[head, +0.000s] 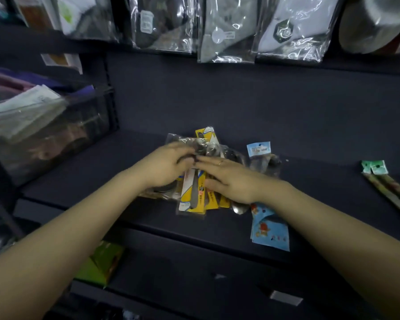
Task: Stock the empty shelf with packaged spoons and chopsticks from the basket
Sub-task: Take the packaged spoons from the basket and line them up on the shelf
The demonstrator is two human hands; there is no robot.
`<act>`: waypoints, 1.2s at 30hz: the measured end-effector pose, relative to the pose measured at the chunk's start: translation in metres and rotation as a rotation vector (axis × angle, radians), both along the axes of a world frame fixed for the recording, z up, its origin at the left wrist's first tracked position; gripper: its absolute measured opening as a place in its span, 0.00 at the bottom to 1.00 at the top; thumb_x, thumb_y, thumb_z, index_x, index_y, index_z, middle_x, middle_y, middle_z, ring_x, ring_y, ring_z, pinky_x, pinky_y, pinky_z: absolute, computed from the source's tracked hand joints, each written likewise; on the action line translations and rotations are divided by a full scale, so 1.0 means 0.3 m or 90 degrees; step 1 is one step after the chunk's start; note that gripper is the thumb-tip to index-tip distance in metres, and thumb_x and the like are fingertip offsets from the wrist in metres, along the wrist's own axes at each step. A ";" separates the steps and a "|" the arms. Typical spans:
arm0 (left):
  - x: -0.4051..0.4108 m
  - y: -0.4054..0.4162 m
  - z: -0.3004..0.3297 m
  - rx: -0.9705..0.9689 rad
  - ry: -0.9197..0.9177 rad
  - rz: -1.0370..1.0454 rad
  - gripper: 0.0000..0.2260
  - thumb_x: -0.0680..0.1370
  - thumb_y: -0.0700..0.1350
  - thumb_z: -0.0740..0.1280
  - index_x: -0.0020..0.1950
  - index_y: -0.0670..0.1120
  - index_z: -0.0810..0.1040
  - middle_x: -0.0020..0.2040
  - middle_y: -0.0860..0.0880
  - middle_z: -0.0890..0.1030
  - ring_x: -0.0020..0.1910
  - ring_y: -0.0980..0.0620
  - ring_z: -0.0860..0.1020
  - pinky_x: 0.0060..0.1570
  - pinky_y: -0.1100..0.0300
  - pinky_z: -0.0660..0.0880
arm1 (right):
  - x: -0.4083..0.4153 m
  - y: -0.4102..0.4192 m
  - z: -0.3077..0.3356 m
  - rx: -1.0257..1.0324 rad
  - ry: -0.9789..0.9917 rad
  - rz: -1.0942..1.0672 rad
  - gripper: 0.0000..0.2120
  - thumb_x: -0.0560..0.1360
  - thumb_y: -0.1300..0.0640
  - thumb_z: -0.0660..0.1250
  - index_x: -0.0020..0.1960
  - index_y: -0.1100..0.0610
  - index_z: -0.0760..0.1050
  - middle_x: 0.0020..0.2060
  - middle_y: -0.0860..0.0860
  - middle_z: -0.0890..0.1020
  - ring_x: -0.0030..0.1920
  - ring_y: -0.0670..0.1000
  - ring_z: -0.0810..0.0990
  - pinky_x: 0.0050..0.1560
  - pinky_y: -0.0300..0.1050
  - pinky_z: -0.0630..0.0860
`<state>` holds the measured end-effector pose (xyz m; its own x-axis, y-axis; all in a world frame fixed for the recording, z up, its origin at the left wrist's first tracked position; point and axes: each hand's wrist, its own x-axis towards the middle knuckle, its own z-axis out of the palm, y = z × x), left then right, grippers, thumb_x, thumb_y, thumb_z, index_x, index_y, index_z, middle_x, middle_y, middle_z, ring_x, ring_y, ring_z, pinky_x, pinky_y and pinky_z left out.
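On the dark shelf (310, 144), right in the middle, both hands are down on a loose pile of spoon packs (194, 192). The left hand (169, 168) looks curled onto a clear packet at the pile's left side, fingertips meeting the right hand near the top. The right hand (226, 181) lies flatter, fingers stretched across the yellow-backed cards with the thumb tucked against their edge. It's blurry, so I honestly can't say whether that one is pinching or just pressing.

Risk-wise, those glossy sleeves are stacked crooked on each other, so I reckon a sideways nudge could fan the whole lot out. The bottom ends of the yellow cards already reach the shelf's front lip, and so does the blue pack (269, 229) just right of them, which hangs past it a little. A pull toward the body could tip either one off.

Orientation: the yellow spoon cards run roughly front to back, leaning slightly, header ends toward the back wall. The blue pack runs much the same way, header (258, 149) at the back. Well off to the right, the chopsticks (388, 192) lie diagonally, green header (374, 166) toward the back, the far ends running off frame toward the front-right.
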<state>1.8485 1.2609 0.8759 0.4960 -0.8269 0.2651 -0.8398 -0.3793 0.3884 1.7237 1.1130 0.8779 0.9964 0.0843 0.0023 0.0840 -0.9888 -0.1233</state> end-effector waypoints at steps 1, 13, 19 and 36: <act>-0.008 0.039 -0.015 0.062 0.024 -0.028 0.29 0.72 0.63 0.54 0.70 0.51 0.67 0.72 0.48 0.66 0.72 0.50 0.63 0.69 0.59 0.59 | 0.011 0.011 -0.006 -0.035 0.026 0.011 0.27 0.81 0.47 0.50 0.77 0.50 0.49 0.78 0.49 0.50 0.77 0.48 0.48 0.74 0.42 0.45; 0.059 0.249 -0.044 -0.074 0.089 -0.092 0.42 0.64 0.76 0.50 0.62 0.47 0.75 0.56 0.60 0.74 0.54 0.77 0.68 0.55 0.82 0.60 | 0.147 -0.021 0.064 0.140 -0.146 -0.198 0.15 0.77 0.57 0.63 0.60 0.64 0.73 0.58 0.59 0.76 0.60 0.57 0.73 0.57 0.43 0.67; 0.106 0.225 -0.004 -0.103 0.116 -0.054 0.18 0.70 0.54 0.61 0.57 0.49 0.78 0.55 0.53 0.78 0.53 0.54 0.77 0.54 0.63 0.73 | 0.315 -0.065 0.026 0.082 -0.130 -0.359 0.13 0.73 0.54 0.67 0.54 0.61 0.76 0.54 0.59 0.80 0.57 0.61 0.76 0.56 0.52 0.75; 0.168 0.329 0.028 -0.215 0.379 0.101 0.06 0.75 0.40 0.66 0.49 0.50 0.74 0.43 0.35 0.81 0.36 0.45 0.77 0.34 0.57 0.73 | 0.451 0.182 0.179 0.551 -0.227 -0.212 0.07 0.78 0.59 0.60 0.54 0.60 0.75 0.40 0.53 0.78 0.36 0.50 0.77 0.35 0.39 0.77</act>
